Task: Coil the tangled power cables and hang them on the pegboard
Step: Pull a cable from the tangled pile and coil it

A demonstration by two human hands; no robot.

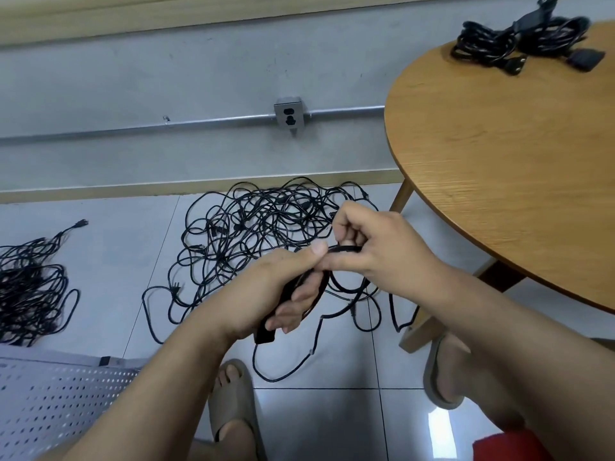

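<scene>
A big tangle of black power cables (pixel 266 224) lies on the tiled floor by the wall. My left hand (pixel 283 291) grips a black cable coil (pixel 319 287) at its lower part, thumb on top, with a black plug end (pixel 264 334) sticking out below the fingers. My right hand (pixel 376 241) pinches the upper loop of the same coil between thumb and fingers. A loose length of that cable (pixel 283 374) hangs down to the floor between my feet. The white pegboard (pixel 56 400) lies at the lower left.
A second pile of black cables (pixel 30 287) lies at the far left. A round wooden table (pixel 506 168) at the right carries coiled cables (pixel 519 41). A wall socket (pixel 289 116) on a metal conduit is behind the tangle. My sandalled feet (pixel 233 404) stand below.
</scene>
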